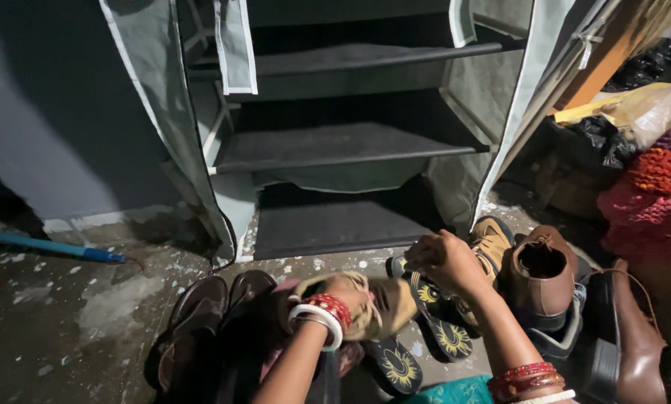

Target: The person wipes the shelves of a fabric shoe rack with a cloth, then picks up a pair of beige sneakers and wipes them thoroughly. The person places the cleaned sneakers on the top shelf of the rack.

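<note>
Left hand [354, 293]: wrist bent inward, fingers closed round a tan shoe [376, 303] above the floor [66, 314].
Right hand [444, 258]: curled shut, gripping a sunflower sandal [436, 314].
Rack [335, 142]: open ahead.

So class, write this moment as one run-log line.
left hand: holds tan sandal | right hand: touches black sun-print flip-flop | fabric shoe rack: shelves bare | brown shoe at right

You're in a dim corner of a home: a fabric-covered shoe rack [335, 142] stands open on a paint-speckled floor [66, 307], worn shoes and sandals [500, 284] lie heaped near you, and bags and knitted cloth [661, 179] pile up at right.
</note>
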